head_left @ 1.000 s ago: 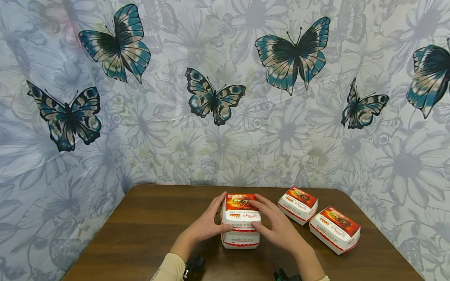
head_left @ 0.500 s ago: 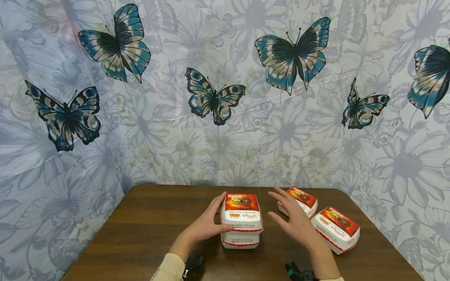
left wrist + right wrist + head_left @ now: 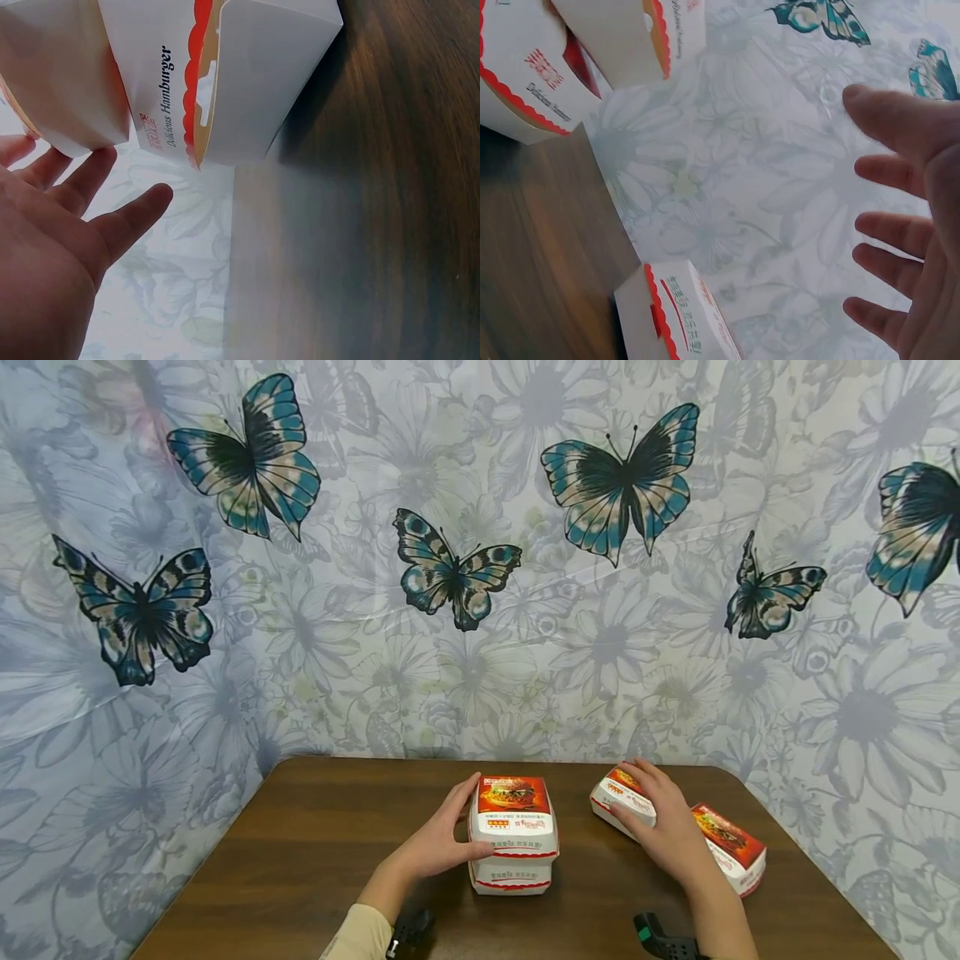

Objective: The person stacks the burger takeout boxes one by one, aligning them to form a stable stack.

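Note:
Two white-and-red cardboard hamburger boxes stand stacked at mid-table, the upper box [image 3: 514, 814] resting on the lower box [image 3: 512, 877]. My left hand [image 3: 429, 843] rests against the upper box's left side, thumb across its front corner. The left wrist view shows its fingers [image 3: 82, 184] spread, with fingertips at the upper box [image 3: 64, 75]. My right hand [image 3: 667, 827] is over the far-right hamburger box [image 3: 626, 797] and partly hides it. In the right wrist view its fingers [image 3: 889, 225] are spread and relaxed, with nothing held; contact with the box cannot be told.
Another hamburger box [image 3: 738, 852] sits at the right, partly behind my right forearm. Brown wooden table [image 3: 300, 860] extends to the left of the stack. Behind it hangs a floral cloth [image 3: 337, 693] with butterflies.
My right hand has left the stack's right side and moved right, over the far-right box. My left hand has stayed at the upper box.

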A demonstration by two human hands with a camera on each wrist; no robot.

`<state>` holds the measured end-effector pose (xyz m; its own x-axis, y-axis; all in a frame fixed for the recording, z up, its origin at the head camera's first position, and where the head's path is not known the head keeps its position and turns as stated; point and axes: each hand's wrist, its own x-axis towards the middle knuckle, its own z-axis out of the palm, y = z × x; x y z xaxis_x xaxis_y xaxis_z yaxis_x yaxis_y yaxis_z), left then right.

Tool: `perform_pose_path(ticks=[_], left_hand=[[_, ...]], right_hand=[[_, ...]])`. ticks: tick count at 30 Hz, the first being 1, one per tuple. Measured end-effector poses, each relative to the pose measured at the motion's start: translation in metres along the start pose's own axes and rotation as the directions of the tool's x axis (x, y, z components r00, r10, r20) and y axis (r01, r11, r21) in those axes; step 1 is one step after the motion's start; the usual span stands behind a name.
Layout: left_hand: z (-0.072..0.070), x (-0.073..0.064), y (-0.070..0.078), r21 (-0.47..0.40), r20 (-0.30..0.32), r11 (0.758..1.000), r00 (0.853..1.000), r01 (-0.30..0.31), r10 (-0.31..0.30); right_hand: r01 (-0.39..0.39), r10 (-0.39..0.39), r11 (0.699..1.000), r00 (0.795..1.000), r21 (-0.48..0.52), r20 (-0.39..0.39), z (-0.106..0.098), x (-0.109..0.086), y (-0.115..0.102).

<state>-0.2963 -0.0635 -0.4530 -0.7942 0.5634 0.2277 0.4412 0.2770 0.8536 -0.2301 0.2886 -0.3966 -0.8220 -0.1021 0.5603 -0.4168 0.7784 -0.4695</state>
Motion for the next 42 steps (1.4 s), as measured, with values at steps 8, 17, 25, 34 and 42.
perform_pose_path(ticks=[8, 17, 25, 34, 42], left_hand=[[0.0, -0.001, 0.0, -0.012, 0.007, 1.0, 1.0, -0.006, 0.006], [0.0, 0.0, 0.001, -0.016, -0.001, 1.0, 1.0, -0.003, 0.003], [0.0, -0.003, 0.004, -0.035, 0.015, 0.999, 1.0, -0.008, 0.008], [0.0, -0.004, 0.003, -0.023, 0.029, 1.0, 1.0, 0.001, -0.001], [-0.001, -0.003, 0.001, 0.029, 0.012, 1.0, 1.0, -0.011, 0.011]], right_hand=[[-0.099, 0.101, 0.994, 0.994, -0.051, 0.041, -0.019, -0.004, 0.01], [-0.262, 0.274, 0.959, 0.953, -0.106, 0.125, -0.034, -0.009, 0.03], [-0.34, 0.378, 0.913, 0.912, -0.227, 0.156, -0.043, -0.018, 0.052], [-0.417, 0.504, 0.84, 0.836, -0.347, 0.217, -0.044, -0.025, 0.071], [-0.478, 0.562, 0.811, 0.796, -0.337, 0.224, -0.045, -0.031, 0.081]])
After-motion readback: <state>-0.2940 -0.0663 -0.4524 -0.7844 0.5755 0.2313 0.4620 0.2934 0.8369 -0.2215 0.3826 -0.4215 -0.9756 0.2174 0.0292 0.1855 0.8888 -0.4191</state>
